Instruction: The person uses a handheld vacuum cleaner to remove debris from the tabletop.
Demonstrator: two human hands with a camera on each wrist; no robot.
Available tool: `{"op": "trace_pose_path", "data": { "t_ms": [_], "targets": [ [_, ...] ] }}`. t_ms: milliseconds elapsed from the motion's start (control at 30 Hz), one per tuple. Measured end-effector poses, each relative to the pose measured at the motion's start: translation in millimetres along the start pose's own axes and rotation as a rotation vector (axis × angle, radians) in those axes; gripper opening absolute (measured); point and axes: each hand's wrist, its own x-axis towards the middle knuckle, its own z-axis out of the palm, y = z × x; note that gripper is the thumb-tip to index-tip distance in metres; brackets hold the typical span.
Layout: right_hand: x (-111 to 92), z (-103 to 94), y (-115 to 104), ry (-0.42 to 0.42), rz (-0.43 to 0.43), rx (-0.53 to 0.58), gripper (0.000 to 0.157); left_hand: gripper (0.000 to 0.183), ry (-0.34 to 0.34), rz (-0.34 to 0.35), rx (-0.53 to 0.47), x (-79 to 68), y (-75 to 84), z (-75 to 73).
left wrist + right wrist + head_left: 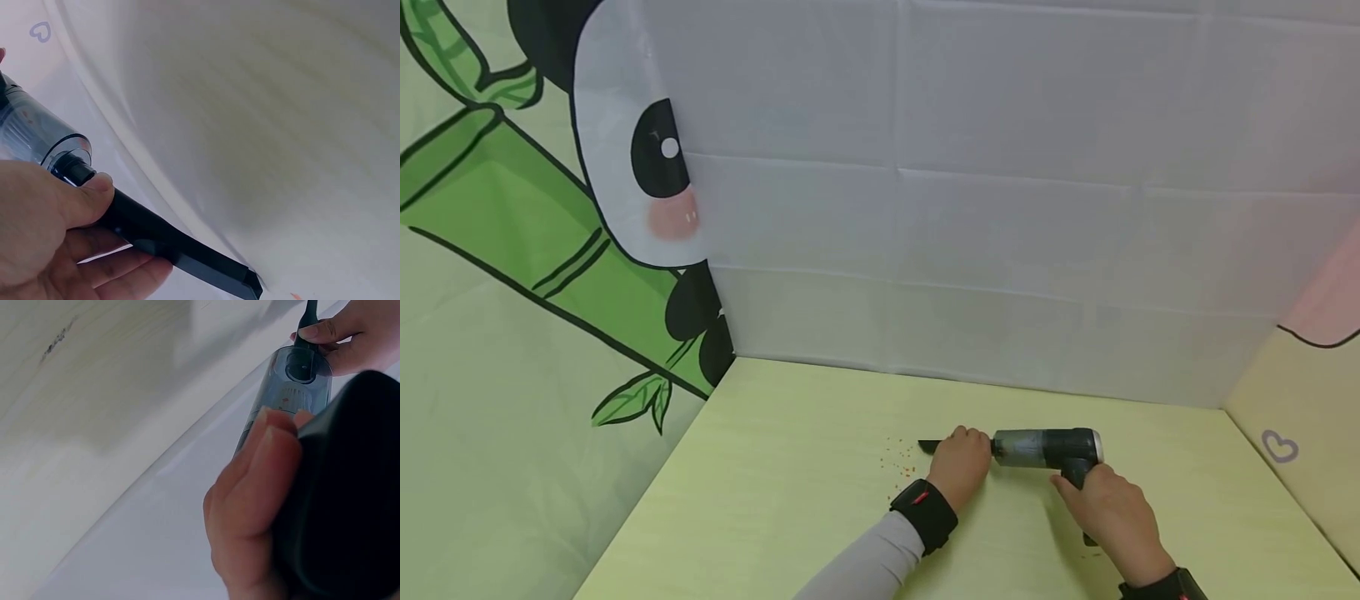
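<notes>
A black handheld vacuum cleaner [1063, 446] with a clear dust cup [39, 128] is held level above the table, pointing left. My right hand [1118, 518] grips its handle [350, 506], fingers wrapped around it in the right wrist view. My left hand [961, 468] holds the long black crevice nozzle [181, 245] near where it meets the dust cup, thumb on one side and fingers on the other. The slanted nozzle tip sticks out left of that hand. Small orange crumbs [904, 467] lie scattered on the table just left of the tip.
The pale yellow table [760, 500] ends at a white cloth wall [1000, 250] behind the vacuum. A green printed panel [512, 417] stands on the left and a cream one [1300, 400] on the right. A few dark specks [57, 341] lie below the handle.
</notes>
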Motion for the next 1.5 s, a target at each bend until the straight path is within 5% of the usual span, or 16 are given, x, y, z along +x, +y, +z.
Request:
{"op": "trace_pose_path", "data": {
  "t_ms": [600,1500],
  "targets": [
    [-17,5.6,-2,0.000,0.002,0.012,0.066,0.012,-0.034,-0.002,-0.015,-15.1,2.0,-6.3],
    [-42,6.0,-8,-0.048,0.018,0.009,0.069,0.013,0.019,0.021,-0.011,-42.4,0.5,-22.4]
  ]
}}
